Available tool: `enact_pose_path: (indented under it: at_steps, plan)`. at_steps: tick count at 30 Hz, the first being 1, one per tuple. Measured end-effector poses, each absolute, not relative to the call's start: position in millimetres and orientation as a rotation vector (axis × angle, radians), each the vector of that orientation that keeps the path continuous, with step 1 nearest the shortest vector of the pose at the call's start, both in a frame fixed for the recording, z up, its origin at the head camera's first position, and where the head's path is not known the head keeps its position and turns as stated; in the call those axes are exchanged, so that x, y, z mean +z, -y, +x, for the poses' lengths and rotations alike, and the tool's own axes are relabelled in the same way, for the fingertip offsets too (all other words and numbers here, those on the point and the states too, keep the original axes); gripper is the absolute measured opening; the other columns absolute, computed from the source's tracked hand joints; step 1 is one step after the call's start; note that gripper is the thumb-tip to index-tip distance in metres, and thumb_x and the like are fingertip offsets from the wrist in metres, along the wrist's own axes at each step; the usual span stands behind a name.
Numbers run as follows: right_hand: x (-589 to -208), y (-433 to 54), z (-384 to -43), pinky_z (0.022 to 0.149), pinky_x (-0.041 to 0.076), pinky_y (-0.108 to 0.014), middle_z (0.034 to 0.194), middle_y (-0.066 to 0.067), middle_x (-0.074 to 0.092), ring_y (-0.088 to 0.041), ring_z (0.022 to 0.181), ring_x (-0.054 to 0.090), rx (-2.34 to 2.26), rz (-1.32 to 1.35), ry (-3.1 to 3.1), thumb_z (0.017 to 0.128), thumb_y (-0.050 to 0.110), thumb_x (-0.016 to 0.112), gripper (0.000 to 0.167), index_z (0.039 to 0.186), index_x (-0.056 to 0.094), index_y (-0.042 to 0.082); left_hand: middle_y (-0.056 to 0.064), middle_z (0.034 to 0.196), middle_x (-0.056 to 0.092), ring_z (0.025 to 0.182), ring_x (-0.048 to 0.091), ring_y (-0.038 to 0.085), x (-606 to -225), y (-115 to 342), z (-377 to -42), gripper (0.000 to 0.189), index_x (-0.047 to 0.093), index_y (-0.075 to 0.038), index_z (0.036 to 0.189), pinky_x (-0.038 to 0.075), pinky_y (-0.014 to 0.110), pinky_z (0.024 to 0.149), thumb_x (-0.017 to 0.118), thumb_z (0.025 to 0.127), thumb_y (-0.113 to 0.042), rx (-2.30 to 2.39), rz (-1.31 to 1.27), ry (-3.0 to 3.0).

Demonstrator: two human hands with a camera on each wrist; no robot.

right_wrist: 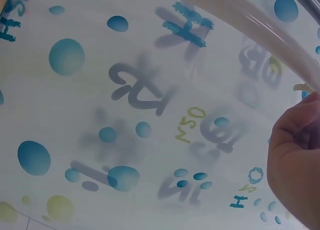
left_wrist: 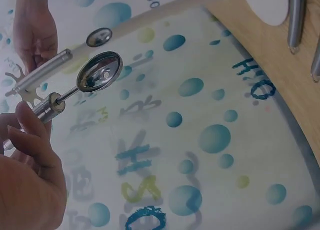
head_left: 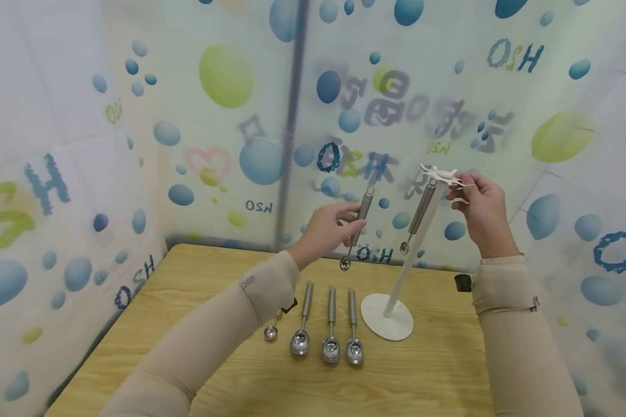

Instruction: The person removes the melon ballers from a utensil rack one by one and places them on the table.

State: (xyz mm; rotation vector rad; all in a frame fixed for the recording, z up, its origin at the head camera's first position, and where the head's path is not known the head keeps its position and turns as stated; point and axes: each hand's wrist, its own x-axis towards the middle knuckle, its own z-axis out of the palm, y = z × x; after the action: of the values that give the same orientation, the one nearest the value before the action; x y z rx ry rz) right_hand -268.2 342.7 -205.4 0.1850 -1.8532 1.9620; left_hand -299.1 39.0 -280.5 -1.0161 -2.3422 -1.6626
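Note:
My left hand (head_left: pixel 327 230) grips the steel handle of a small melon baller (head_left: pixel 362 217), held upright with its round bowl down. In the left wrist view its bowl (left_wrist: pixel 100 73) shows close up. My right hand (head_left: pixel 481 209) pinches an arm of the white hook top (head_left: pixel 442 174) on an upright rack. From that top hangs a second melon baller (head_left: pixel 421 211), handle up, beside the white pole (head_left: pixel 409 260). The left-hand melon baller is to the left of the hanging one, apart from it in the head view.
On the wooden table (head_left: pixel 229 370) lie several steel scoops, among them a large one (head_left: pixel 331 347) left of the rack's round white base (head_left: pixel 387 324). A small scoop (head_left: pixel 271 332) is partly hidden by my left sleeve. A black object (head_left: pixel 463 282) sits at the right edge.

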Motion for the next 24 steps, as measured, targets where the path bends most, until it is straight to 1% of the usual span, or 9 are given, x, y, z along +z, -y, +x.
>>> enact_pose_path:
  at_steps: [2, 4, 7, 11, 14, 17, 19, 22, 24]
  plan:
    - [-206, -343, -268, 0.064, 0.053, -0.019, 0.09, -0.002, 0.067, -0.014, 0.078, 0.063, 1.989, 0.202, 1.824, 0.1, 0.028, 0.061, 0.024, 0.109, 0.067, 0.007, 0.005, 0.111, 0.073, 0.064, 0.068, 0.022, -286, -29, -302, 0.043, 0.061, -0.015, 0.141, 0.042, 0.029, 0.048, 0.067, 0.101, -0.029, -1.666, -0.973, 2.357]
    - [-206, -343, -268, 0.064, 0.053, -0.02, 0.089, -0.002, 0.067, -0.014, 0.077, 0.063, 2.011, 0.212, 1.797, 0.1, 0.027, 0.061, 0.023, 0.108, 0.068, 0.006, 0.005, 0.11, 0.074, 0.066, 0.069, 0.026, -291, -20, -305, 0.041, 0.063, -0.016, 0.138, 0.042, 0.029, 0.048, 0.067, 0.1, -0.029, -1.667, -0.941, 2.365]
    - [-206, -343, -268, 0.063, 0.053, -0.02, 0.087, -0.003, 0.068, -0.014, 0.076, 0.063, 2.036, 0.214, 1.767, 0.099, 0.026, 0.063, 0.023, 0.106, 0.069, 0.006, 0.008, 0.11, 0.074, 0.068, 0.07, 0.032, -297, -8, -307, 0.04, 0.063, -0.014, 0.137, 0.046, 0.03, 0.05, 0.068, 0.1, -0.027, -1.679, -0.91, 2.366]
    - [-207, -343, -268, 0.063, 0.054, -0.02, 0.086, -0.003, 0.068, -0.014, 0.075, 0.063, 2.048, 0.203, 1.753, 0.097, 0.027, 0.065, 0.023, 0.106, 0.07, 0.006, 0.01, 0.11, 0.074, 0.069, 0.069, 0.038, -305, 7, -308, 0.039, 0.063, -0.011, 0.136, 0.054, 0.036, 0.058, 0.068, 0.1, -0.025, -1.741, -0.894, 2.362]
    - [-208, -343, -269, 0.063, 0.054, -0.02, 0.086, -0.003, 0.068, -0.014, 0.074, 0.063, 2.063, 0.212, 1.74, 0.097, 0.026, 0.065, 0.023, 0.105, 0.07, 0.005, 0.011, 0.11, 0.073, 0.068, 0.068, 0.037, -311, 16, -308, 0.04, 0.062, -0.01, 0.137, 0.058, 0.039, 0.065, 0.068, 0.1, -0.025, -1.778, -0.878, 2.374]
    - [-209, -343, -269, 0.062, 0.054, -0.021, 0.085, -0.004, 0.068, -0.015, 0.073, 0.064, 2.077, 0.225, 1.725, 0.098, 0.025, 0.065, 0.022, 0.104, 0.07, 0.005, 0.009, 0.112, 0.072, 0.067, 0.068, 0.033, -317, 24, -307, 0.043, 0.06, -0.01, 0.139, 0.059, 0.038, 0.068, 0.068, 0.1, -0.025, -1.783, -0.846, 2.394]
    - [-209, -342, -270, 0.062, 0.054, -0.021, 0.085, -0.004, 0.068, -0.015, 0.072, 0.063, 2.085, 0.232, 1.718, 0.098, 0.025, 0.065, 0.022, 0.104, 0.07, 0.004, 0.009, 0.112, 0.072, 0.067, 0.068, 0.032, -319, 30, -307, 0.044, 0.059, -0.01, 0.14, 0.058, 0.036, 0.066, 0.068, 0.1, -0.025, -1.775, -0.821, 2.406]
    - [-208, -342, -271, 0.062, 0.054, -0.022, 0.084, -0.004, 0.068, -0.015, 0.072, 0.063, 2.099, 0.241, 1.701, 0.096, 0.026, 0.067, 0.024, 0.105, 0.07, 0.004, 0.008, 0.11, 0.073, 0.069, 0.068, 0.036, -323, 38, -308, 0.044, 0.059, -0.01, 0.14, 0.054, 0.032, 0.059, 0.068, 0.1, -0.025, -1.748, -0.783, 2.422]
    - [-209, -341, -272, 0.062, 0.054, -0.022, 0.084, -0.004, 0.068, -0.016, 0.072, 0.063, 2.102, 0.24, 1.7, 0.095, 0.027, 0.068, 0.025, 0.106, 0.07, 0.004, 0.008, 0.108, 0.073, 0.07, 0.068, 0.036, -325, 43, -308, 0.043, 0.06, -0.011, 0.139, 0.052, 0.031, 0.055, 0.068, 0.099, -0.025, -1.732, -0.765, 2.435]
